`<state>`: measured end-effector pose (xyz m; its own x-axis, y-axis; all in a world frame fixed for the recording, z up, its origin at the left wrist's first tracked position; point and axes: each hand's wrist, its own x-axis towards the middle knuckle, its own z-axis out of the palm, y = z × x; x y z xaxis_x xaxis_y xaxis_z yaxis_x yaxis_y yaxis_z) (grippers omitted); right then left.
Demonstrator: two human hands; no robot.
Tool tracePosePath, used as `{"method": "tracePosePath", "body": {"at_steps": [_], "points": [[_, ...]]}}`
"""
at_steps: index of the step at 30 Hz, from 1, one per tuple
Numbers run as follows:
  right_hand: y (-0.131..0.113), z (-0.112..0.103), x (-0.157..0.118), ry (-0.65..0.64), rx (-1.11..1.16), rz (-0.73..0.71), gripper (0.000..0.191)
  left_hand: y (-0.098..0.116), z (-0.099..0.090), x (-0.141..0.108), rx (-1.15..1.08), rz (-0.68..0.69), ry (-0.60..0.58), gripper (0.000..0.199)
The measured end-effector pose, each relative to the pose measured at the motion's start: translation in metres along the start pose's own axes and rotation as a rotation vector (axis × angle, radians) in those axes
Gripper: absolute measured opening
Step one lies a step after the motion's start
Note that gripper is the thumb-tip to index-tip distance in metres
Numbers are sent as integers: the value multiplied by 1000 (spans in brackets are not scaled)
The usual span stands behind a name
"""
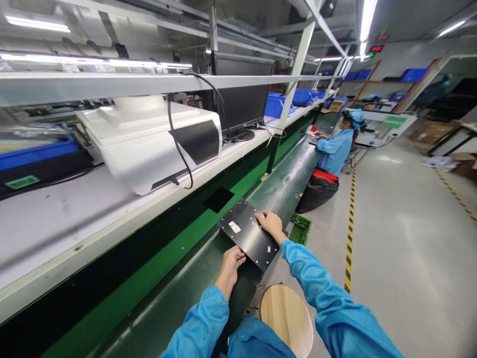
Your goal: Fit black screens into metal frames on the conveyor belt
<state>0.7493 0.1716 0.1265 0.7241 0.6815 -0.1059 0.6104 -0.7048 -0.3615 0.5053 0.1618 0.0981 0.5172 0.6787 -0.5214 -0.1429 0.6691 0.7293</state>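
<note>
A flat black panel (250, 232) with small light spots along its edges is held over the green bench (194, 278). It bears a torn white label (234, 226) and a smaller pale sticker. My left hand (231, 264) grips its near edge, with the fingertips partly hidden beneath. My right hand (271, 224) holds the opposite side, the thumb lying on the top face and the other fingers partly out of sight. Both hands are closed on the panel.
A white machine (156, 139) and a black monitor (242, 94) stand on the shelf to the left. A round wooden stool (285, 318) and a green crate (301, 229) are beside the bench. Farther along sits a co-worker (337, 149) in blue.
</note>
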Motion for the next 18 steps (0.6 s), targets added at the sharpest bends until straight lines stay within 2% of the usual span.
{"method": "tracePosePath", "body": {"at_steps": [3,5,7,9,11,12,13,14,16,17,18], "points": [[11,5,24,-6,-85,-47,55,-3,21,18,57,-21,-36,21],[17,15,31,7,-130,-112,51,-7,26,25,124,-24,-71,26],[23,26,33,10,-119,-135,51,-12,18,29,187,-17,-61,44],[26,34,32,-3,-86,-88,54,-17,-9,27,254,-8,-9,59],[26,38,33,-7,-80,-36,58,-22,-64,15,373,36,65,58],[25,39,34,2,-90,-20,59,-25,-103,4,471,94,123,54],[23,39,35,14,-104,-8,59,-27,-147,-11,585,179,249,49],[21,38,36,26,-121,-1,59,-28,-196,-30,710,232,420,45],[15,34,36,46,-154,3,59,-33,-299,-81,954,238,817,43],[12,32,35,52,-167,1,59,-38,-347,-111,1036,202,1053,49],[9,30,34,57,-176,-1,59,-44,-389,-144,1112,107,1224,57]]}}
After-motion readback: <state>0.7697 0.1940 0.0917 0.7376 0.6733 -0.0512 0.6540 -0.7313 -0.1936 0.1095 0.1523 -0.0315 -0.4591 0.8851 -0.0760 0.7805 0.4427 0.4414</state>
